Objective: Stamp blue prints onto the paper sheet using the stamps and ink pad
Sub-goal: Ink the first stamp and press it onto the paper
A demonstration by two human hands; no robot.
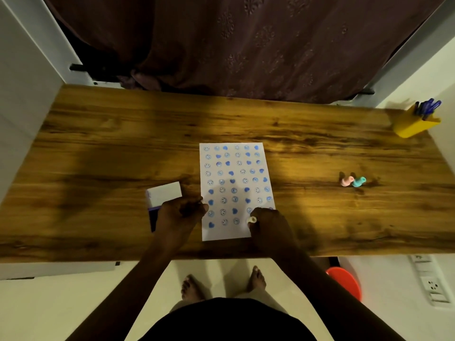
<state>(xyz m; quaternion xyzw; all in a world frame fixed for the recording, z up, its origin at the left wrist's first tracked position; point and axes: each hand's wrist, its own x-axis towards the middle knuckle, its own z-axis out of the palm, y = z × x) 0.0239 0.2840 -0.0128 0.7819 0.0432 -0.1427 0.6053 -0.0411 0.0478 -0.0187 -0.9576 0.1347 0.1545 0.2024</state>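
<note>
White rectangular paper sheet [236,190], printed with blue hearts and smileys, lies flat on the wood-grain tabletop [98,156]. Right hand [267,223] fingers pinch a small white stamp [251,220] at its lower right. Left hand [179,212] fingers curl loosely at the sheet's left edge; contents indeterminate.

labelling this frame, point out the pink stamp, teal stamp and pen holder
pink stamp [346,181], head view, on its body, lying on the table
teal stamp [358,181], head view, on its body, just right of the pink one
pen holder [413,125], head view, on its yellow side wall
</note>
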